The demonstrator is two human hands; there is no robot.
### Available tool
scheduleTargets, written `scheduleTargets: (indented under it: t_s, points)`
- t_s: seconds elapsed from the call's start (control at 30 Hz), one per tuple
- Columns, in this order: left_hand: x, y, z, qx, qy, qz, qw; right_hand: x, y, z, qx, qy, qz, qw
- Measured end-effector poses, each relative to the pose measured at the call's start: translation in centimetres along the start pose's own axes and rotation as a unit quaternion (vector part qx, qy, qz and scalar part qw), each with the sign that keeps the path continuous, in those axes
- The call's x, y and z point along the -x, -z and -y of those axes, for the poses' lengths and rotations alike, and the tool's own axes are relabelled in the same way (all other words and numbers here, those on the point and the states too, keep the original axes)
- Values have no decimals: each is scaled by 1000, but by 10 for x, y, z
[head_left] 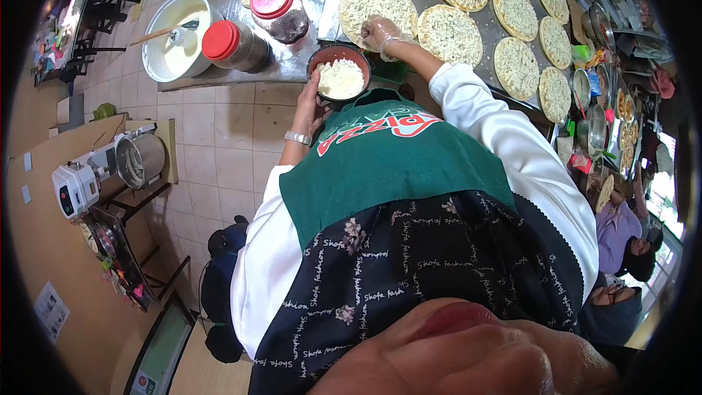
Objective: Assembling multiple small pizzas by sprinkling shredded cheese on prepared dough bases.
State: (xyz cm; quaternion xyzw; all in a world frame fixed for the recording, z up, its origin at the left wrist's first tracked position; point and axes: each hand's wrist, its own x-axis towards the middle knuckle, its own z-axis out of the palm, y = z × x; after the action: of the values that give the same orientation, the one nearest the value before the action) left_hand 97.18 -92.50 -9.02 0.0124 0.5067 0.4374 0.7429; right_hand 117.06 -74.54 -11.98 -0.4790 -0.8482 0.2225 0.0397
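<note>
My left hand [313, 104], bare and with a band at the wrist, grips the side of a dark bowl [338, 52] with a reddish-brown inside. White grated cheese [340, 80] fills much of it. To the right of the bowl, my right hand [383, 34] wears a clear plastic glove. Its fingers are curled together over the near edge of a round pizza [363, 4] strewn with pale shreds; what they hold, if anything, is hidden. Just right of this hand lies another topped pizza [450, 35].
Several more topped pizzas [515, 13] cover the metal table. Left of the bowl stand two red-lidded jars, one near [235, 51] and one farther [281, 18], beside a white tub [155, 64] of pale batter. A mixer [139, 159] stands at left. Other people [621, 245] are at far right.
</note>
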Motion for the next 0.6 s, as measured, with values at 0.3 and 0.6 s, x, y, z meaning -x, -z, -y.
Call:
scheduleTargets:
  t_s: [0.3, 0.6]
  points:
    - [-2, 4, 2, -1, -10, 19, 1000, 26, 22, -51, -42, -99, 11, 994]
    - [-17, -28, -8, -60, -53, 22, 997, 55, 80, 105, -20, 79, 175, 981]
